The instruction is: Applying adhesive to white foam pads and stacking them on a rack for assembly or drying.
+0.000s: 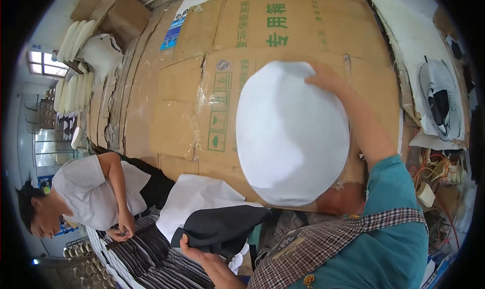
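Note:
A large white oval sheet [293, 132], perhaps fabric, lies on the cardboard-covered table in front of me. My right hand [326, 78] reaches over to its far right edge, the fingers closed on the rim; the fingertips partly pass out of sight there. Low in front of my body, my left hand [202, 256] grips a black fabric piece [220, 228], thumb on top and the other fingers hidden beneath. Beside that black piece a white fabric piece [199, 195] drapes over the near table edge.
Flattened cardboard [172, 117] with taped seams covers the table. At the left a co-worker [91, 188] bends over stacked dark pieces [146, 248]. Cream pads [76, 92] stand at the far left. Another white and black bundle [439, 99] lies right, above tangled cords [434, 168].

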A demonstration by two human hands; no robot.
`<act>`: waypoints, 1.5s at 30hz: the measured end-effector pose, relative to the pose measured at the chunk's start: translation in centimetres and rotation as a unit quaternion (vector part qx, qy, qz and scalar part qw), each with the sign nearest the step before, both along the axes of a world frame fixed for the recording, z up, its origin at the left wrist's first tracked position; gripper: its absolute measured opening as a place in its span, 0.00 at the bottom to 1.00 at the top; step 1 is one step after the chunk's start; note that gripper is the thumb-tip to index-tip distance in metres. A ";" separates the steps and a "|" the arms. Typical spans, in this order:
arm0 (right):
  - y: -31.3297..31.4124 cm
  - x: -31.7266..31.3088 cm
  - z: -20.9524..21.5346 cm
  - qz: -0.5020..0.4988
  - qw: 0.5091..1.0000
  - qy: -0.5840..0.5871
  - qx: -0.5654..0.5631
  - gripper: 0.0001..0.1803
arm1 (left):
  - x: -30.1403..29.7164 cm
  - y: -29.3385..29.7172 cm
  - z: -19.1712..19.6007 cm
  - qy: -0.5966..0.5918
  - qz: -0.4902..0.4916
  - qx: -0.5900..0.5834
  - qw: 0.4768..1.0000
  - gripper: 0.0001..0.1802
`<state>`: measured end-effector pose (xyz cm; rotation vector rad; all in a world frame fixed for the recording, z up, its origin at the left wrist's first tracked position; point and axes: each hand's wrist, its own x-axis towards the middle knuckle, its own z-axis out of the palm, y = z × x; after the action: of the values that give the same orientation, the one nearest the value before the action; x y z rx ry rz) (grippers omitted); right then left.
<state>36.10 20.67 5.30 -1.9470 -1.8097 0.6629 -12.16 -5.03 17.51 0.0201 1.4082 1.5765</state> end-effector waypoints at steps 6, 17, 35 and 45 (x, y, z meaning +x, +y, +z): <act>3.1 0.8 -0.4 -0.039 0.999 -0.019 0.005 0.35 | -0.5 -1.4 -0.8 0.052 0.002 0.041 0.998 0.23; -12.6 -17.2 6.3 0.289 0.757 0.527 -0.257 0.26 | 3.9 5.1 6.5 -0.085 -0.068 0.204 0.973 0.29; -17.6 -15.2 4.1 0.150 0.906 0.387 -0.081 0.30 | 9.0 9.1 -8.2 -0.089 -0.106 0.123 0.983 0.27; -20.3 -20.3 -1.4 0.169 0.903 0.355 -0.176 0.28 | 5.1 7.6 -11.6 -0.168 -0.079 0.084 0.979 0.37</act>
<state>15.81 0.39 3.94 -1.2815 -1.6071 1.6597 -7.07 2.62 5.92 -0.0307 0.9856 1.4821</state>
